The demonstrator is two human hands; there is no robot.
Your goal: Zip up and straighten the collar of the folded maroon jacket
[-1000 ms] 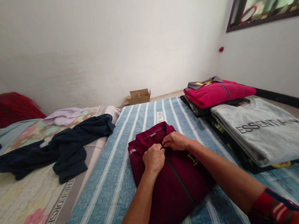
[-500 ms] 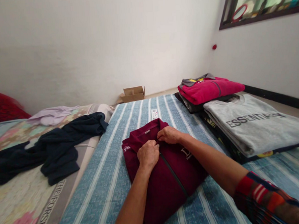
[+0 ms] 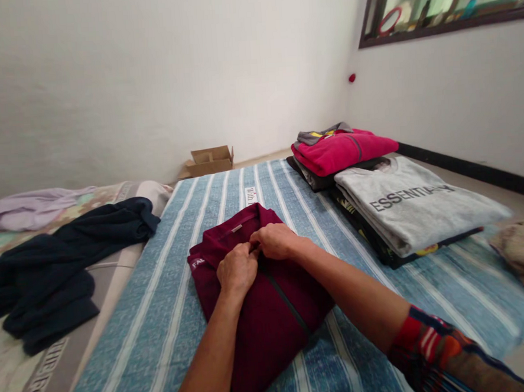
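Under both hands' fingers [image 3: 253,251]: maroon jacket's [image 3: 269,314] collar.

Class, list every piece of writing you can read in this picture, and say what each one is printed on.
"ESSENTIA", end unclear: folded grey T-shirt.
"FA", cut off: folded maroon zip jacket.
"FORS", cut off: grey border of floral bed cover.
White tag on blue striped sheet: too small to read.

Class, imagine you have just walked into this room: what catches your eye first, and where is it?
First, the two hands, left hand and right hand, pinched together at the collar of a folded maroon jacket lying in the middle of the blue striped mattress. Next, at the right, the bright pink garment atop a stack, beside a grey sweatshirt printed with lettering.
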